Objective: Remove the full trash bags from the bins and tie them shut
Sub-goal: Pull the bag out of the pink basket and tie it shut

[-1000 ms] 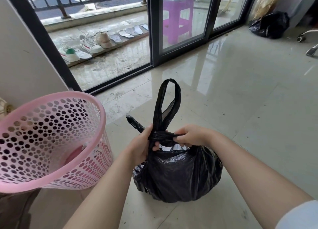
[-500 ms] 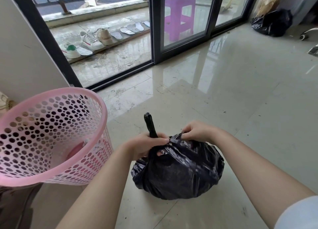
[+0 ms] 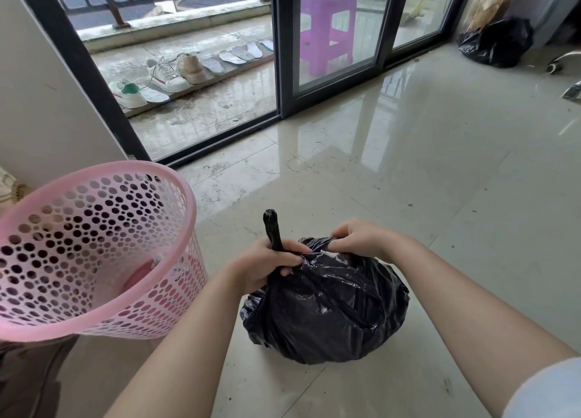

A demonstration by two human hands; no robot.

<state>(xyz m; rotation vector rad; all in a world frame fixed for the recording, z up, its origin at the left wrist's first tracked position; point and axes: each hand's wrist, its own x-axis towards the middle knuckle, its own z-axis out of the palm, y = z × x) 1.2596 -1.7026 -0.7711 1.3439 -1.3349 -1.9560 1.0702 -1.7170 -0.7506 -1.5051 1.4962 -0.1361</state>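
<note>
Bag: your black trash bag [image 3: 327,304] sits on the tiled floor [image 3: 440,197] right in front of you, out of the pink bin [image 3: 94,251] and just to its right.
Left hand: your left hand [image 3: 267,263] has its fingers [image 3: 292,259] curled tight round a twisted black handle tail [image 3: 273,227] that stands up out of your fist.
Right hand: your right hand [image 3: 358,238] pinches the gathered film at the bag's top; the other handle is hidden under it.
Feel: judge the film thin, soft and slick, so it probably stretches or tears under a hard yank. The bag bulges round and slumps on the floor, so expect some weight but nothing stiff.
Where to hold: keep to the twisted tails close to the neck, not the smooth sides, which would likely slip.
Knot: you cannot tell whether it is drawn closed; the hands cover it.
Nearby: the pink bin leans at your left arm, with no liner visible. A second black bag [image 3: 496,42] lies well apart by the far wall.
Beyond: a sliding glass door [image 3: 333,40] stands ahead, with shoes [image 3: 163,75] and a purple stool [image 3: 327,31] outside.
Obstruction: nothing lies between your hands and the bag; only the bin crowds your left elbow.
</note>
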